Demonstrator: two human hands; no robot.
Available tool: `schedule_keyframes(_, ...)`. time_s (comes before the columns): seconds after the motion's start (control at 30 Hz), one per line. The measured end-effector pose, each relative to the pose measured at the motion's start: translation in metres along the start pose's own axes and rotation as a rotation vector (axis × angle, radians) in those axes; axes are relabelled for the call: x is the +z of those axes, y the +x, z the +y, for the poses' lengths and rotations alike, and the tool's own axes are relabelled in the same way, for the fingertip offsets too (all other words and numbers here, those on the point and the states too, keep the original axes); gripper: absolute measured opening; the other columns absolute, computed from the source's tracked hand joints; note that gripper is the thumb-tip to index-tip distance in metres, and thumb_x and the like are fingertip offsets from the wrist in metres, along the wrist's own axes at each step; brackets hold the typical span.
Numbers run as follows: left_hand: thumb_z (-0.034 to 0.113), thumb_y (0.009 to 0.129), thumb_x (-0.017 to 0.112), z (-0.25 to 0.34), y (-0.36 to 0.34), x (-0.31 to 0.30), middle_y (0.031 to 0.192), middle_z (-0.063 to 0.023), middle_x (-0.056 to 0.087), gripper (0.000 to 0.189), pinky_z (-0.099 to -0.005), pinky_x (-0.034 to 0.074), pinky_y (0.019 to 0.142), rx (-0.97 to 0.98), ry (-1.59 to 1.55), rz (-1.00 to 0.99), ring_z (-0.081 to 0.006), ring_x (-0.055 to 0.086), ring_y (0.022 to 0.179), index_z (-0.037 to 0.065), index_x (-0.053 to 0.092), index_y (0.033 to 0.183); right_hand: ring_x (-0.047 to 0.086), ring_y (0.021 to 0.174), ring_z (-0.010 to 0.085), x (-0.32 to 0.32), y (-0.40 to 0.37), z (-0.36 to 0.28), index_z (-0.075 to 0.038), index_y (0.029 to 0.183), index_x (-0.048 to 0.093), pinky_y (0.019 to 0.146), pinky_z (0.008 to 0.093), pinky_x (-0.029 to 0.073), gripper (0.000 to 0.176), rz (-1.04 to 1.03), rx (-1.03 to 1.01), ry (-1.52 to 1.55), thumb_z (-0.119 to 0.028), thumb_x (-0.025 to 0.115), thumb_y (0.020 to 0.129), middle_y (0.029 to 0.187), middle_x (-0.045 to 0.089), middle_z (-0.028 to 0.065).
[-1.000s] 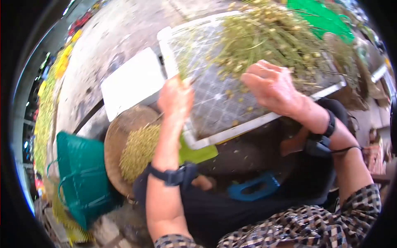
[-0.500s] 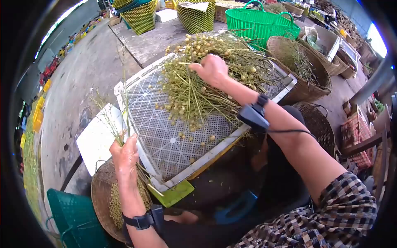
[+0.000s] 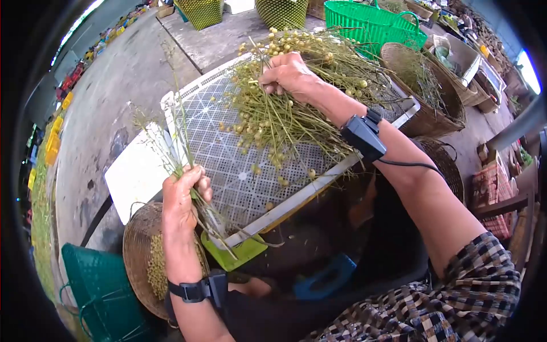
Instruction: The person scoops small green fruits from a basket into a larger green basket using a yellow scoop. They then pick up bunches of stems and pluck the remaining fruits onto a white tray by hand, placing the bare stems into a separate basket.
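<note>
- Gripping a bundle of thin, dry green-brown stalks (image 3: 176, 162), the left hand (image 3: 185, 196) has its fingers curled narrow just outside the left edge of the white, mesh-floored plastic tray (image 3: 245, 196); the stalk tops point upward.
- Compared with half a second ago, the lower ends of this bundle spread more visibly across the near corner of the tray.
- Above the tray's far part, the right hand (image 3: 288, 74) has changed more: its thumb stuck out over the plants half a second ago, and now thumb and fingers close on a few slender, straw-coloured stems (image 3: 259, 51).
- The large tangled heap of green-brown plants with round, pale pods (image 3: 279, 119) lies directly below the right hand, covering the tray's middle and far side and reaching its right corner; bare mesh shows along the left edge and at the near corner.
- My judgement is that the change puts both hands at work on stalks together, with most of the plants lying loose in the heap.
- Just beyond the near corner sits a round brown wicker basket (image 3: 137, 251) containing small yellowish pods (image 3: 158, 268); a flat lime-green plastic piece (image 3: 242, 256) shows below that corner.
</note>
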State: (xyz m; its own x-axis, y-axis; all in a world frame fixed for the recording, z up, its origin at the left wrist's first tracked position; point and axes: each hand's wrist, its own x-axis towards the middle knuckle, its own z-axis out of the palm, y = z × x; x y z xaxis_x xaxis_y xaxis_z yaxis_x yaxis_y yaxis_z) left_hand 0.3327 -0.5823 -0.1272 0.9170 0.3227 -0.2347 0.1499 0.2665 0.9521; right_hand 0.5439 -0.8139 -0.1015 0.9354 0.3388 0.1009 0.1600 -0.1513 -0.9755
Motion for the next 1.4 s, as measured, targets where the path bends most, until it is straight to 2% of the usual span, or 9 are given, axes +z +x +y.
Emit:
schedule_keyframes(0.4, 0.031, 0.094, 0.057, -0.038, 0.01, 0.005, 0.09, -0.0174, 0.065, 0.028, -0.0314, 0.05, 0.053, -0.463, -0.196, -0.326, -0.0228, 0.064, 0.069, 0.003, 0.058, 0.094, 0.062, 0.081, 0.0127, 0.078, -0.086, -0.04, -0.007, 0.09, 0.067, 0.072, 0.032, 0.053, 0.013, -0.448, -0.614, -0.214, -0.008, 0.058, 0.081, 0.086, 0.066, 0.0043)
schedule_keyframes(0.47, 0.03, 0.096, 0.053, -0.052, -0.013, 0.007, 0.107, -0.0154, 0.062, 0.032, -0.0303, 0.054, 0.068, 0.632, 0.619, -0.322, -0.0231, 0.064, 0.095, 0.002, 0.057, 0.111, 0.058, 0.084, 0.0244, 0.108, -0.115, -0.011, -0.007, 0.085, 0.061, 0.068, 0.0376, 0.051, 0.013, -0.376, -1.071, -0.485, -0.009, 0.058, 0.073, 0.089, 0.059, 0.0067)
schedule_keyframes(0.5, 0.025, 0.096, 0.052, -0.063, -0.029, -0.004, 0.121, -0.0136, 0.057, 0.038, -0.0309, 0.053, 0.082, 0.221, -0.186, -0.313, -0.0203, 0.058, 0.109, 0.003, 0.051, 0.127, 0.056, 0.086, 0.0278, 0.115, -0.132, -0.007, -0.007, 0.083, 0.058, 0.068, 0.0389, 0.05, 0.013, -0.397, -1.049, -0.474, -0.01, 0.058, 0.07, 0.089, 0.055, 0.0074)
schedule_keyframes(0.6, 0.02, 0.092, 0.058, -0.036, -0.054, 0.023, 0.117, -0.0128, 0.061, 0.039, -0.031, 0.053, 0.084, 0.456, 0.115, -0.336, -0.0191, 0.062, 0.101, 0.0, 0.054, 0.124, 0.054, 0.085, 0.0298, 0.111, -0.15, 0.014, -0.005, 0.08, 0.055, 0.07, 0.0391, 0.048, 0.014, -0.429, -1.181, -0.255, -0.012, 0.061, 0.07, 0.087, 0.051, 0.0091)
schedule_keyframes(0.73, 0.013, 0.084, 0.063, -0.041, -0.018, 0.021, 0.098, -0.0129, 0.068, 0.032, -0.0316, 0.054, 0.08, -0.366, -0.295, -0.387, -0.0212, 0.066, 0.087, -0.006, 0.061, 0.11, 0.053, 0.087, 0.0295, 0.104, -0.162, 0.03, -0.005, 0.081, 0.056, 0.073, 0.0404, 0.047, 0.016, -0.483, -1.319, -0.316, -0.014, 0.063, 0.071, 0.086, 0.049, 0.0103)
schedule_keyframes(0.93, 0.01, 0.082, 0.064, -0.062, -0.007, 0.022, 0.085, -0.0058, 0.065, 0.028, -0.0263, 0.051, 0.066, -0.428, -0.129, -0.358, -0.0157, 0.063, 0.073, -0.004, 0.063, 0.105, 0.056, 0.099, 0.0321, 0.087, -0.178, 0.044, 0.005, 0.095, 0.06, 0.088, 0.0432, 0.049, 0.031, -0.465, -1.498, -0.475, -0.018, 0.064, 0.074, 0.101, 0.056, 0.0178)
schedule_keyframes(1.07, 0.013, 0.08, 0.066, -0.065, -0.008, 0.016, 0.08, -0.0029, 0.065, 0.026, -0.0225, 0.042, 0.053, -0.37, 0.04, -0.152, -0.01, 0.055, 0.062, -0.001, 0.065, 0.101, 0.059, 0.099, 0.0316, 0.056, -0.172, 0.056, 0.001, 0.101, 0.063, 0.083, 0.0426, 0.053, 0.031, -0.153, -1.436, -0.607, -0.01, 0.066, 0.072, 0.1, 0.062, 0.0149)
schedule_keyframes(1.23, 0.014, 0.083, 0.063, -0.053, -0.014, 0.016, 0.067, 0.0011, 0.056, 0.017, -0.0217, 0.028, 0.042, -0.278, 0.338, -0.075, -0.0056, 0.043, 0.051, -0.001, 0.067, 0.091, 0.056, 0.096, 0.0313, 0.046, -0.131, 0.086, -0.002, 0.083, 0.058, 0.079, 0.0426, 0.051, 0.017, -0.061, -0.665, -0.68, -0.012, 0.063, 0.07, 0.094, 0.059, 0.0137)
schedule_keyframes(1.4, 0.019, 0.085, 0.063, -0.027, -0.031, 0.024, 0.057, 0.0063, 0.042, 0.019, -0.0209, 0.022, 0.04, -0.152, 0.526, -0.139, -0.0033, 0.033, 0.045, 0.001, 0.066, 0.091, 0.059, 0.091, 0.0316, 0.059, -0.102, 0.105, -0.005, 0.089, 0.058, 0.071, 0.0442, 0.052, 0.018, -0.157, -0.908, -0.638, -0.014, 0.062, 0.074, 0.088, 0.06, 0.0106)
